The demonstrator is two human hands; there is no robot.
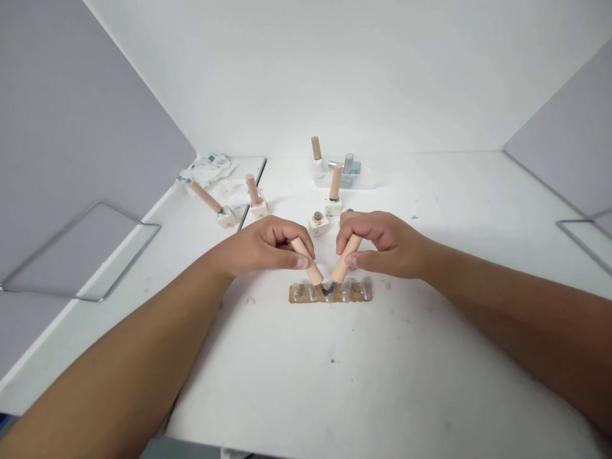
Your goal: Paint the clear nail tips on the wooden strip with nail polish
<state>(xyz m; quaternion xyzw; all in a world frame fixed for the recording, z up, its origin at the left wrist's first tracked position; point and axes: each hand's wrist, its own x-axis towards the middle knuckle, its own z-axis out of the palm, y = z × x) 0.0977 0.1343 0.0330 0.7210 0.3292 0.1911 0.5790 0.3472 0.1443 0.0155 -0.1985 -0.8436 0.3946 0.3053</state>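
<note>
My left hand (275,245) pinches the peach handle of a nail polish brush (306,260), tilted down to the right. My right hand (375,243) grips a second nail polish brush (346,259), slanted down to the left. Their dark tips come together over the middle of a row of clear false nails (346,291) on a tan display strip (302,298). Whether the tips touch each other or the nail, I cannot tell. Just beyond my hands stands an uncapped white polish bottle (318,224) with a dark-stained neck.
Behind are capped polish bottles (333,205), (259,207) and a tilted one (226,218). A clear tray (347,181) holds more bottles at the back. Stained tissue (210,169) lies at the back left. Wire frames (102,296) stand by both side panels.
</note>
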